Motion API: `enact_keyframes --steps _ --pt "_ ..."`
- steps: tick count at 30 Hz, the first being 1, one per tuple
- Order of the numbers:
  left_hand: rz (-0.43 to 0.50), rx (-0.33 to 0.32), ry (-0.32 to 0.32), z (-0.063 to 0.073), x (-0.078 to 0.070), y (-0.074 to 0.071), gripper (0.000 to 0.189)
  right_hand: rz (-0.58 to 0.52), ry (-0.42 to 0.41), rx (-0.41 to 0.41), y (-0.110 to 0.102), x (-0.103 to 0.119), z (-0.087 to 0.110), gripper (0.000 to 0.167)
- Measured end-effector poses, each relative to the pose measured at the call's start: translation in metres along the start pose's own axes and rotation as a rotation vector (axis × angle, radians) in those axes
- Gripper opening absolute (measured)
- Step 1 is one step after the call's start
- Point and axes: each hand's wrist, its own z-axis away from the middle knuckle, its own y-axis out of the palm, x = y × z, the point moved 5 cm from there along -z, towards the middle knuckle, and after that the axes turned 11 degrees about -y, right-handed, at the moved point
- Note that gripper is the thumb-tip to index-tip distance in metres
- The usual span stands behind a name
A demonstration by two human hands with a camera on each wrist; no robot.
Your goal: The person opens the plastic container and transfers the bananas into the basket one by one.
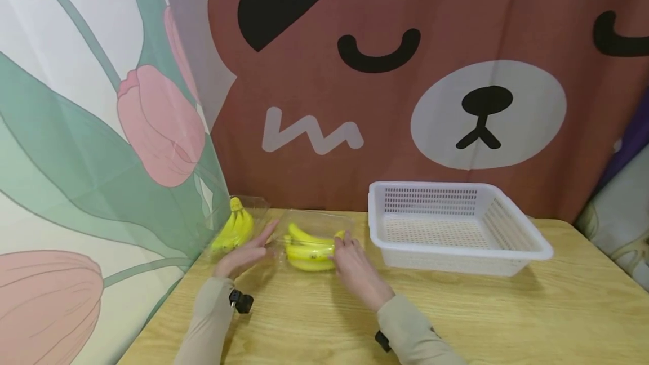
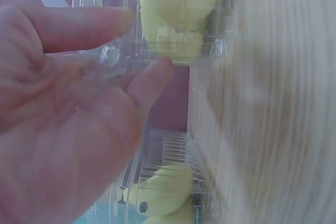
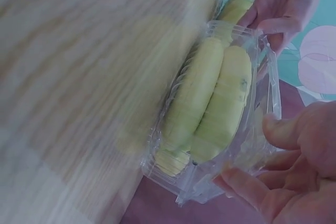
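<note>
A clear plastic clamshell box (image 1: 314,217) with a bunch of yellow bananas (image 1: 310,252) in it sits on the wooden table. At its right end, my right hand (image 1: 357,269) holds the box edge between thumb and bent fingers, plain in the right wrist view. My left hand (image 1: 248,255) is held beside the left end, fingers extended; the thumb and a fingertip meet the plastic in the left wrist view. Behind that hand, a second clear box (image 1: 256,203) contains another banana bunch (image 1: 238,227).
A white perforated plastic basket (image 1: 456,262) stands right of the box on the table (image 1: 304,320). A tulip-patterned curtain (image 1: 66,185) borders the left side, and a brown bear-print curtain (image 1: 385,128) hangs along the back edge.
</note>
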Motion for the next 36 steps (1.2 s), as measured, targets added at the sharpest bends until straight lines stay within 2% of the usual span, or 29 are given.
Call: enact_keyframes --steps 6,14,19,23,26,29,32,36 --pt "0.025 -0.021 -0.035 -0.003 -0.001 0.003 0.084 -0.001 0.014 -0.028 -0.002 0.0 0.001 0.047" --pt "0.002 -0.059 -0.05 -0.002 0.0 0.004 0.081 -0.031 0.092 -0.153 -0.004 0.001 0.004 0.061" --pt "0.001 -0.05 -0.036 -0.004 0.002 0.004 0.077 0.087 0.037 -0.181 -0.004 0.005 0.003 0.052" --pt "0.046 -0.005 -0.02 -0.005 0.004 0.004 0.079 0.186 -0.022 -0.163 -0.006 0.009 0.0 0.043" --pt "0.089 0.055 0.023 -0.005 0.004 0.003 0.082 0.133 -0.031 -0.185 -0.012 0.007 -0.002 0.026" --pt "0.114 0.097 0.065 -0.006 0.005 0.002 0.083 0.029 0.011 -0.215 -0.021 0.001 -0.003 0.017" --pt "0.13 0.108 0.075 -0.007 0.005 0.002 0.083 -0.054 0.072 -0.214 -0.028 -0.005 -0.003 0.027" --pt "0.134 0.084 0.045 -0.007 0.005 0.001 0.084 -0.037 0.077 -0.228 -0.032 -0.009 -0.003 0.041"
